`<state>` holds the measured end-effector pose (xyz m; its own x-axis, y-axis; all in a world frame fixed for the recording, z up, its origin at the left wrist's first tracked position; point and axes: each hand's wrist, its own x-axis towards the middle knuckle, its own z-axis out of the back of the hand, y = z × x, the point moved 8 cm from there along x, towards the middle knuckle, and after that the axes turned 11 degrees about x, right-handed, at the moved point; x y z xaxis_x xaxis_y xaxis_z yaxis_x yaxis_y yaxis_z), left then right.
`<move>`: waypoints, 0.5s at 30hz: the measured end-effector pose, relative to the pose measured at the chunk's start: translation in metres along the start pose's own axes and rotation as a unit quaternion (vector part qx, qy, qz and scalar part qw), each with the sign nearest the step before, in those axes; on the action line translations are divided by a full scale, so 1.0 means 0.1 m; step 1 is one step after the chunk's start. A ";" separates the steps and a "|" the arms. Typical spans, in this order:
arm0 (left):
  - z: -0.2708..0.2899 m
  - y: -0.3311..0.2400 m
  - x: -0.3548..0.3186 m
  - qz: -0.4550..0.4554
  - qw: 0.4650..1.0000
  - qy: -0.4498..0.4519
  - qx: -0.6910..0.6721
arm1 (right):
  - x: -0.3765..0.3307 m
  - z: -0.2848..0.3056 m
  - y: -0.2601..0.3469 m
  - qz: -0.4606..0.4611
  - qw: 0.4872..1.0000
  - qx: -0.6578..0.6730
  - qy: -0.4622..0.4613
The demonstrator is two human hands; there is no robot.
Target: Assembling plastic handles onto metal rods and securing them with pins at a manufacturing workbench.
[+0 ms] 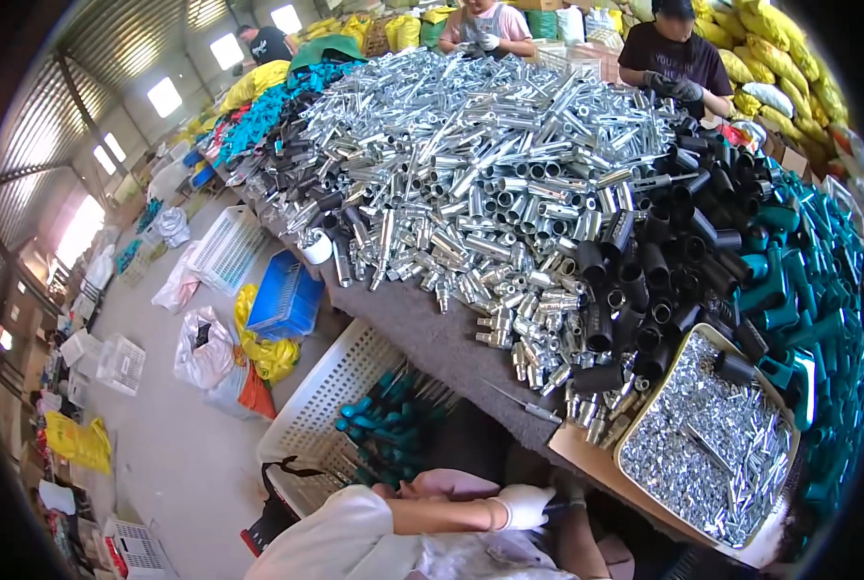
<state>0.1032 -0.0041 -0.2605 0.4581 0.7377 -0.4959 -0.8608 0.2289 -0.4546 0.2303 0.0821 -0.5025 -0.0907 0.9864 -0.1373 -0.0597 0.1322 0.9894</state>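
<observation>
Big shed with a corrugated metal roof and bright windows around ten o'clock. Pale concrete floor at eight o'clock, littered with white crates, a blue crate, bags. Yellow sacks piled at one o'clock.

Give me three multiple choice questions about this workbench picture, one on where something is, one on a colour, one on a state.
1. Where is the tray of small screws?
A. at the table's near right
B. on the floor
C. at the far end

2. What colour is the crate on the floor beside the table?
A. red
B. blue
C. black

3. How is the white basket holding green-handled tools?
A. empty
B. upside down
C. partly filled

Answers: 1 A, it sits at the near right edge. 2 B, its sides are blue. 3 C, tools cover part of it.
</observation>
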 end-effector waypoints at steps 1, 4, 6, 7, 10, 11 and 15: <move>-0.05 -0.07 0.07 -0.003 0.999 0.036 -0.007 | 0.00 0.25 0.05 -0.001 1.000 -0.004 -0.028; -0.16 -0.21 0.30 -0.063 0.997 0.000 -0.031 | -0.25 0.83 0.01 -0.009 0.992 -0.013 -0.126; 0.02 0.02 0.13 -0.031 0.999 0.021 -0.027 | -0.50 0.08 1.23 -0.081 0.997 0.003 0.002; -0.32 0.20 0.21 -0.001 0.999 0.010 -0.049 | -0.62 -0.14 1.13 -0.102 0.978 -0.181 0.003; -0.47 0.12 0.49 0.047 0.995 -0.037 -0.079 | -0.69 -0.03 1.40 -0.022 0.921 -0.357 -0.157; -0.62 0.21 0.42 0.047 0.995 -0.037 -0.082 | -0.71 -0.11 1.37 -0.008 0.924 -0.368 -0.101; -0.29 0.10 0.35 0.012 0.998 -0.012 -0.067 | -0.70 -0.10 1.43 -0.010 0.882 -0.468 -0.047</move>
<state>0.1171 0.0058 -0.3037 0.4307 0.7574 -0.4908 -0.8335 0.1252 -0.5382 0.2180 0.0311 -0.3520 0.0001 0.9944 -0.1055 -0.8594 0.0540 0.5085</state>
